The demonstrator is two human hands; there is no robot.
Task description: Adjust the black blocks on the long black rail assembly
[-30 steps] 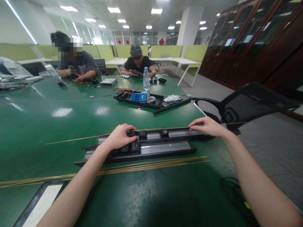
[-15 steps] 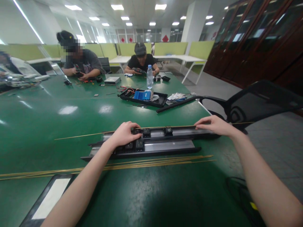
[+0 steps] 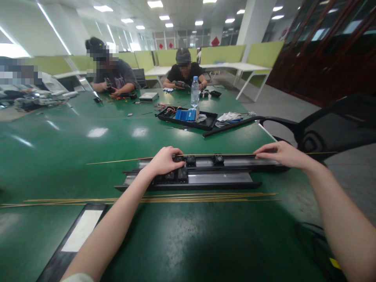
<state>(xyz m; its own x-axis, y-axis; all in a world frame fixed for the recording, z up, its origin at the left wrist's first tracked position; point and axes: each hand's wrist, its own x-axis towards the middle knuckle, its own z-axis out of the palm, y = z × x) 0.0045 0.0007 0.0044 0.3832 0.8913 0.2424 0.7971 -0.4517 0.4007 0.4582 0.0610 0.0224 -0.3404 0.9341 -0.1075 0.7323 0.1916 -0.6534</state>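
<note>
A long thin brass-coloured rod lies along the far edge of the farther black rail. My right hand pinches it toward the right end. The thumb and fingers of my left hand close round a small black block on that rail, and the rod passes by the fingertips; the hand covers most of this block. Two more black blocks, one in the middle and one beside my left hand, sit on the same rail. Nearer to me lies a second rail, with several black blocks grouped at its left part.
Several loose rods lie in front of the rails. A dark flat case with a white panel is under my left forearm. Farther back are a black tray, a bottle, gloves and two people working. A chair stands at right.
The view has turned a little to the left, so everything sits farther right in the picture. Both hands keep their grip and place along the rail, with no clear shift.
</note>
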